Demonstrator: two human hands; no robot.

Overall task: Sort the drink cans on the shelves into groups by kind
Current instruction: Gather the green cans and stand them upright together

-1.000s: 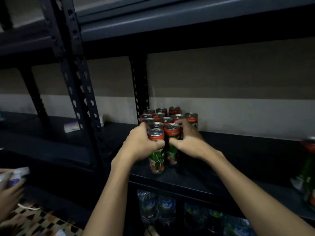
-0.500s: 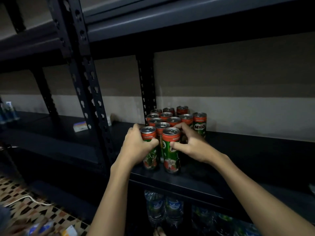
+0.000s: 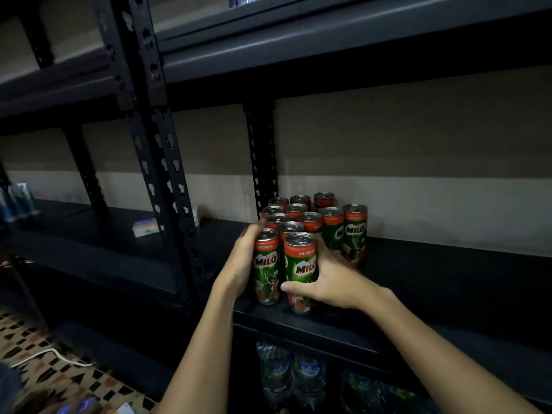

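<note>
Several green and red Milo cans [image 3: 354, 231] stand packed together on the black middle shelf [image 3: 418, 294], beside an upright post. Two more stand at the front of the group. My left hand [image 3: 242, 261] wraps around the left side of the front left can [image 3: 266, 270]. My right hand [image 3: 331, 282] grips the front right can [image 3: 300, 270], thumb across its lower front and fingers behind. Both front cans are upright and touch each other near the shelf's front edge.
A perforated black post [image 3: 167, 174] rises left of the cans. A small white box [image 3: 145, 227] lies on the neighbouring shelf. Water bottles [image 3: 298, 375] fill the shelf below. A white cable [image 3: 59, 355] crosses the patterned floor at lower left.
My left thumb has come off the front of the left can, so both labels now show. My right hand has slid lower on the right can. The camera has moved closer.
</note>
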